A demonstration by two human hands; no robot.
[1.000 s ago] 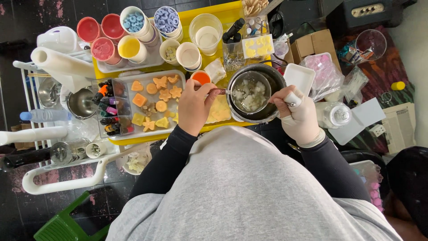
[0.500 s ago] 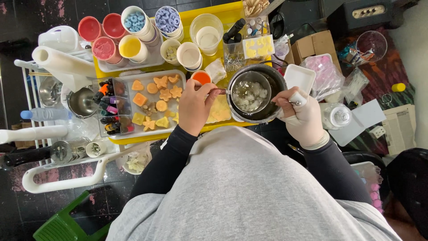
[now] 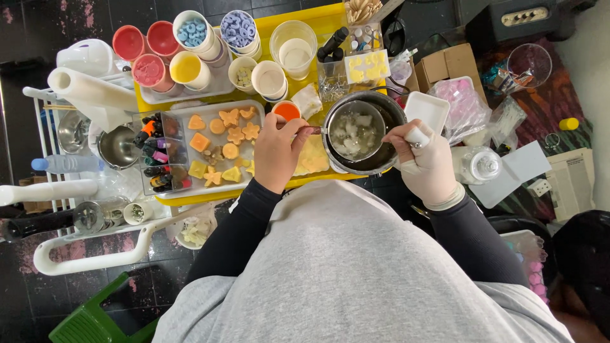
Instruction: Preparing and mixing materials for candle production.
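At twelve o'clock: my left hand (image 3: 277,152) grips the small pan (image 3: 356,131) handle; my gloved right hand (image 3: 427,166), stirrer clenched, has turned the white chunks (image 3: 353,132) — partly melted, I judge.

Grey top over long black sleeves; a pale glove covers the right hand (image 3: 427,166).

Shiny metal pot (image 3: 381,114), glossy yellow tray (image 3: 318,16), seemingly waxy chunks (image 3: 354,130).

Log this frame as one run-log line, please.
left hand: grips handle of small metal pot | right hand: gloved, holds white-handled tool | pot: white chunks, sits in larger pan
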